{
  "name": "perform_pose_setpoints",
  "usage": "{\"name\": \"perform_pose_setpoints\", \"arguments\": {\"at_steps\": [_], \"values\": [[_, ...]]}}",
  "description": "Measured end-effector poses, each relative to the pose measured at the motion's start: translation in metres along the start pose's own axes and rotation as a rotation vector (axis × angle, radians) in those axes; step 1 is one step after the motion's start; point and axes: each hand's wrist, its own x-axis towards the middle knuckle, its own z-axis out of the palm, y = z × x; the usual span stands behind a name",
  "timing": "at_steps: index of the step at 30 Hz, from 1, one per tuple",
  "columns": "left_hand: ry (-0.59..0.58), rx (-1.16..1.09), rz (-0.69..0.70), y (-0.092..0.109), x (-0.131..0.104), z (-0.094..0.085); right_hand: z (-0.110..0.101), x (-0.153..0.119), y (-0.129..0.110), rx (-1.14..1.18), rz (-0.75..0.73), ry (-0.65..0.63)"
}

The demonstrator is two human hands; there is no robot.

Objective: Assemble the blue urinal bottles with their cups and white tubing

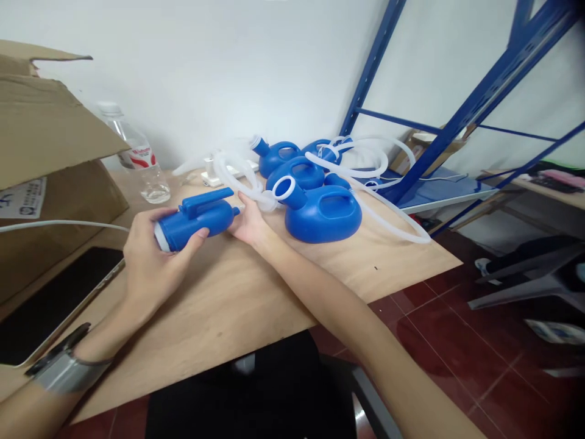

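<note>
- Left hand (158,256): wrapped around the blue container (212,216) at its white-rimmed end, over the wooden table (219,329).
- Right hand (249,222): beside the container's nozzle (236,211); grip cannot be determined.
- Tabletop, farther back: blue jugs (324,219), white tubing (418,236).
- Surroundings: white wall (219,67), blue rack (365,73), red tiled floor (439,341).

Blue handled container (217,218): smooth plastic, soft sheen. Blue jug (304,222): same plastic. Tubing (421,238): translucent, smooth plastic. Tabletop (256,299): grained wood, matt. Carton (50,140): matt cardboard. Bottle (141,157): clear, glossy plastic. Floor tiles (457,341): glossy.
</note>
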Motion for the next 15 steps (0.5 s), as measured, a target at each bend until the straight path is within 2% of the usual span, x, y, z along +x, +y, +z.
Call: {"name": "perform_pose_setpoints", "arguments": {"at_steps": [3,6,10,15], "values": [[-0.004,-0.002,0.038,-0.007,0.000,0.001,-0.004,-0.026,-0.008,0.067,0.227,-0.015],[-0.075,-0.030,0.024,-0.010,-0.002,0.002,-0.012,-0.053,-0.016,0.012,0.299,-0.062],[-0.136,-0.064,0.010,-0.010,-0.008,0.005,-0.024,-0.075,-0.021,-0.012,0.242,-0.064],[-0.175,-0.072,0.033,-0.004,-0.009,0.005,-0.042,-0.080,-0.018,-0.126,0.110,-0.118]]}}
